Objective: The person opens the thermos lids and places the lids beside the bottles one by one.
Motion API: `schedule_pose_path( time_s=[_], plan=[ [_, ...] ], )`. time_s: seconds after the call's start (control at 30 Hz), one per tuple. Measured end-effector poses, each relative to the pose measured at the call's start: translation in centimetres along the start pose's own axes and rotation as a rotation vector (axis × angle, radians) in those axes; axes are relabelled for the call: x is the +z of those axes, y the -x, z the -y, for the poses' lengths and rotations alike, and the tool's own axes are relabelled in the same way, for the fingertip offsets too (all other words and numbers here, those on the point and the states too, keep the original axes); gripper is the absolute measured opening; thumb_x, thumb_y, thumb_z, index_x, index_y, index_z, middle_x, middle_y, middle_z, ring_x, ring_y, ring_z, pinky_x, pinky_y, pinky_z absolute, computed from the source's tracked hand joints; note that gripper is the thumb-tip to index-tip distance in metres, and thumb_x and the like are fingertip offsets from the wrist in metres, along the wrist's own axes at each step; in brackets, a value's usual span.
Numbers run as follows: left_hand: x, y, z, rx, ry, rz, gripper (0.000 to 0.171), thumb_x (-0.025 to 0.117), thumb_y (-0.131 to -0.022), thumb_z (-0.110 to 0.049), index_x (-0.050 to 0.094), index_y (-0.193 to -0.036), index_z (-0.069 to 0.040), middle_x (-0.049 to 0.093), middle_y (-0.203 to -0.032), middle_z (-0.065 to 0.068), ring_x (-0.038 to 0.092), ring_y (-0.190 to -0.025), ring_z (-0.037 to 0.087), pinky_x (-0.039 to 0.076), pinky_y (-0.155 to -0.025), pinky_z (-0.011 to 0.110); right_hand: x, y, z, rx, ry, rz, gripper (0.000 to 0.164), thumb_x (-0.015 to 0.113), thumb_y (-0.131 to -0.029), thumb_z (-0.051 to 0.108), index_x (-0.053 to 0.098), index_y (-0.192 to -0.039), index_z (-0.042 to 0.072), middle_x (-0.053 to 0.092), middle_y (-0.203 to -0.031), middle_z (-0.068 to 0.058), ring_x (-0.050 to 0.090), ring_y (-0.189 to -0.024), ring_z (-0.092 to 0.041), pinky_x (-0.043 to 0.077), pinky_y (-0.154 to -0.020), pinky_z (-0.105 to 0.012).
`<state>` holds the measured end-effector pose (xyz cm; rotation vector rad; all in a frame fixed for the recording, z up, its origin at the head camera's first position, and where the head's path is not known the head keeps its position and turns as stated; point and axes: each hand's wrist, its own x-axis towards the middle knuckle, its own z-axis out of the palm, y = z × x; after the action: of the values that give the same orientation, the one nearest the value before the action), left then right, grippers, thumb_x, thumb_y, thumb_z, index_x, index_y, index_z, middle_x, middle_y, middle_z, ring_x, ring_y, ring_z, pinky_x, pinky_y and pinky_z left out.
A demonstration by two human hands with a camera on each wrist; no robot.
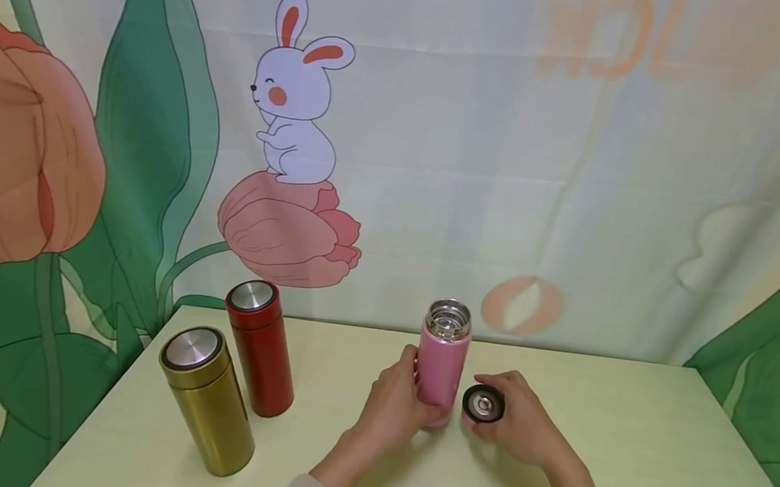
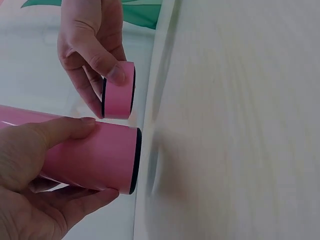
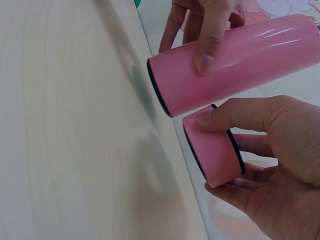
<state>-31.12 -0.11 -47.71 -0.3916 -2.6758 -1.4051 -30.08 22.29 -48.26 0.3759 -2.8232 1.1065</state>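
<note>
A pink thermos bottle stands upright with its steel mouth uncovered, and my left hand grips its lower half from the left. Just right of it, my right hand holds the pink lid with its dark-rimmed steel underside facing up. In the left wrist view, thumb and fingers of the left hand wrap the bottle near its black base. The right wrist view has the lid pinched between the thumb and fingers of the right hand, close beside the bottle's base.
At the left of the pale table stand a red thermos and a gold thermos, both with steel-topped lids on. Behind the table hangs a printed cloth with a rabbit and tulips.
</note>
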Motion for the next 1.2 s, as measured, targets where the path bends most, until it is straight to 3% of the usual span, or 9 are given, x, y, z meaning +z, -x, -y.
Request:
schedule_pose_path(
  time_s=[0.1,0.37,0.67,1.2],
  plan=[
    [0.1,-0.7,0.2,-0.017,0.028,-0.016,0.072,0.094,-0.070,-0.016,0.052,-0.128,-0.012,0.071,-0.126,0.009,0.070,-0.111,0.023,0.058,-0.094,0.042,0.2,-0.6,-0.4,0.008,-0.010,-0.039,0.070,0.091,-0.075,0.014,0.063,-0.138,0.003,0.062,-0.123,-0.012,0.062,-0.115,-0.029,0.047,-0.104,-0.050],
    [0.4,-2.6,0.6,-0.025,0.047,-0.058,0.076,0.094,-0.072,-0.015,0.053,-0.136,-0.013,0.071,-0.127,0.010,0.070,-0.114,0.025,0.058,-0.096,0.042,0.6,-2.2,-1.8,0.043,-0.060,-0.118,0.074,0.089,-0.081,0.019,0.056,-0.145,0.001,0.062,-0.133,-0.021,0.060,-0.124,-0.038,0.046,-0.107,-0.056],
    [0.6,-4.5,1.3,-0.063,0.032,-0.077,0.080,0.093,-0.074,-0.017,0.051,-0.141,-0.011,0.070,-0.132,0.013,0.069,-0.117,0.028,0.057,-0.100,0.044,1.7,-3.8,-2.8,0.055,-0.098,-0.156,0.073,0.086,-0.082,0.013,0.054,-0.145,-0.003,0.059,-0.138,-0.027,0.057,-0.130,-0.043,0.043,-0.111,-0.058],
    [1.4,-6.4,2.0,-0.053,0.025,-0.096,0.080,0.094,-0.076,-0.018,0.050,-0.142,-0.010,0.066,-0.139,0.014,0.067,-0.123,0.030,0.054,-0.104,0.046,3.4,-5.7,-3.4,0.093,-0.110,-0.181,0.079,0.087,-0.083,0.017,0.048,-0.149,-0.002,0.057,-0.139,-0.026,0.053,-0.133,-0.044,0.040,-0.114,-0.057]
  ],
)
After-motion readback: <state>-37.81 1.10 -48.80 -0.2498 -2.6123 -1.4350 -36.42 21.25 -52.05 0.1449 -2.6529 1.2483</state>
